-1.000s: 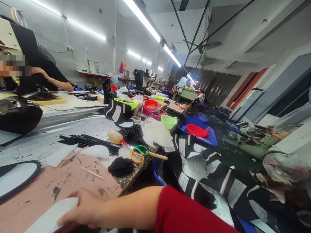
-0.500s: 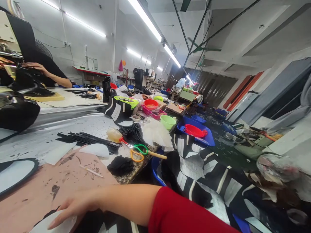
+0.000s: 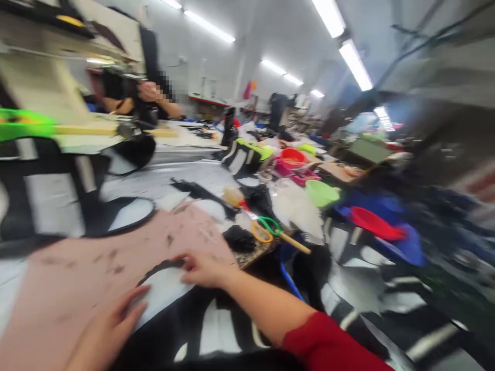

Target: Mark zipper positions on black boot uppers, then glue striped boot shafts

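A black boot-upper piece (image 3: 166,335) lies at the near edge of the pink work surface (image 3: 77,278). On its rounded end is a white stiffener piece (image 3: 164,288). My right hand (image 3: 203,269) is at the far edge of this end, with forefinger stretched along the black rim and thumb over the white. At the left edge of the white piece is my left hand (image 3: 112,327), its thumb and fingers apart. Both hands are somewhat blurred. Red-handled brush and scissors with green and orange handles (image 3: 266,229) lie beyond my right hand.
Another black upper piece (image 3: 104,219) lies at left. More uppers are heaped in a blue tub (image 3: 288,281) at right. Black strips (image 3: 204,196), white sheets (image 3: 296,203) and a green bowl (image 3: 320,193) lie beyond. A co-worker's hand (image 3: 149,91) is at a sewing machine.
The view has swung left and is blurred. My left hand has come into view. My right hand has shifted from on top of the white piece to its far edge.
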Action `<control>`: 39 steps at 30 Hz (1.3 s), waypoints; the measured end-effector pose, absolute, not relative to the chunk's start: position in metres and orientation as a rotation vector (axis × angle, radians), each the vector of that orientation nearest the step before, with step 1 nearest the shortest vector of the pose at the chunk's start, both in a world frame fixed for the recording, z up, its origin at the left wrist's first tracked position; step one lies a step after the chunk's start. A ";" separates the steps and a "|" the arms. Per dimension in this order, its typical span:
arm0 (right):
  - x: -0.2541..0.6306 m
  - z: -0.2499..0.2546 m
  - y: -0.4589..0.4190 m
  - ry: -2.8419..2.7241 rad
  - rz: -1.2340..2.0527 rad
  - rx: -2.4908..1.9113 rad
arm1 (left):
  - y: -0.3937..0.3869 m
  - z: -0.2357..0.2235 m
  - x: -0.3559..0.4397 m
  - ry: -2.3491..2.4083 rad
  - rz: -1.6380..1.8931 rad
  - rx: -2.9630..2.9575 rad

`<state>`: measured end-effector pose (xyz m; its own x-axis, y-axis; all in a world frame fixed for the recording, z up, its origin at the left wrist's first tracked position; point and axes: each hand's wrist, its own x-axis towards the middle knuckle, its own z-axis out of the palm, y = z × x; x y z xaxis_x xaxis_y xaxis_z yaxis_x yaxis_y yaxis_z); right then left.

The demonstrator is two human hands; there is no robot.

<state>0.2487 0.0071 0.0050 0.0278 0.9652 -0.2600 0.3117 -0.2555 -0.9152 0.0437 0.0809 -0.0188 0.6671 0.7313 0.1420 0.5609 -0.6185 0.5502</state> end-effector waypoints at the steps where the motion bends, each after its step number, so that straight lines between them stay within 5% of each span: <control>1: 0.247 0.000 0.002 -1.305 1.165 -1.679 | 0.074 -0.015 0.039 1.129 0.446 2.305; 21: 0.246 -0.015 -0.025 -1.463 0.801 -1.766 | 0.046 -0.001 0.056 1.293 0.430 1.886; 31: 0.263 0.010 -0.032 -1.991 0.458 -2.164 | 0.038 0.004 0.054 1.246 0.042 2.887; 39: 0.239 0.021 -0.009 -2.349 0.458 -1.550 | 0.024 -0.018 0.047 1.269 0.120 2.957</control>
